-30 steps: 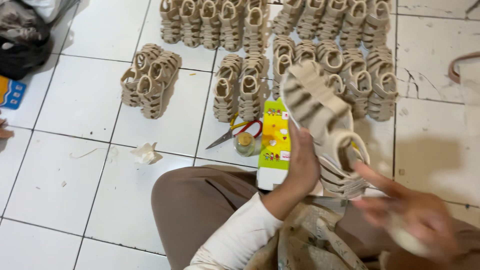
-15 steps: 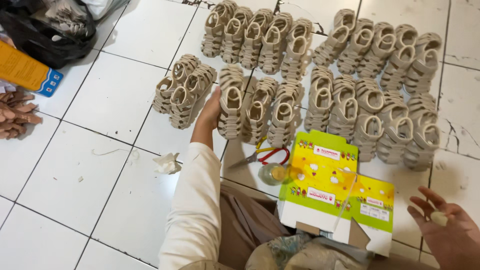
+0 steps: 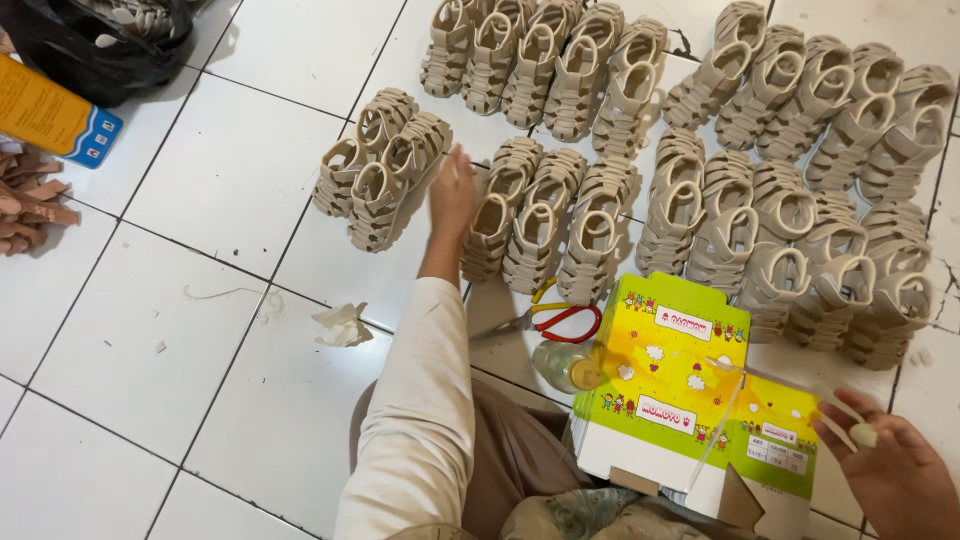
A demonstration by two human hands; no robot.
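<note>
Left hand (image 3: 452,195): fingers together and extended, reaching between two clusters of beige sandals (image 3: 545,225) standing on the white tiled floor (image 3: 200,330); grasping nothing. Right hand (image 3: 893,468): fingers loosely curled, pinching a small pale piece (image 3: 860,433); beside the yellow-green shoebox (image 3: 690,400); scissors (image 3: 555,320) near the sandals.

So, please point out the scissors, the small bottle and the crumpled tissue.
scissors (image 3: 566,322), head view, on the red handle loop.
small bottle (image 3: 560,364), head view, on its clear body.
crumpled tissue (image 3: 340,325), head view, on its middle.
</note>
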